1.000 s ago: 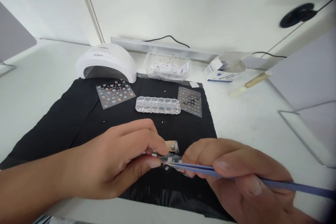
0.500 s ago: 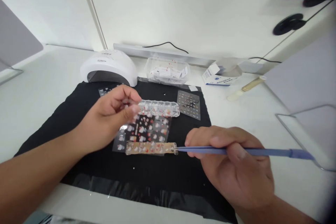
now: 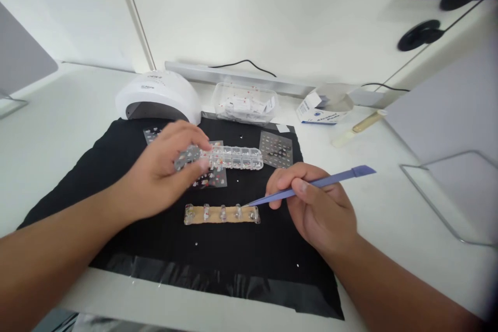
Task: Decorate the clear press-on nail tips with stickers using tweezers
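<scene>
Two hands work over the black mat: right hand pinches blue tweezers, tips aimed left-down at the crosswise nail-tip strip; left hand pinches a sticker sheet beside the rhinestone box

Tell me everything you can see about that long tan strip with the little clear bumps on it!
The tan strip is a narrow bar lying flat on the black mat, running left to right. Five small clear nail tips stand along it in a row, evenly spaced; they look like shiny plastic. It sits between the two hands. The pointed end of the blue tweezers, held in the right hand, reaches the tips near its right end. The left hand does not touch it.
</scene>
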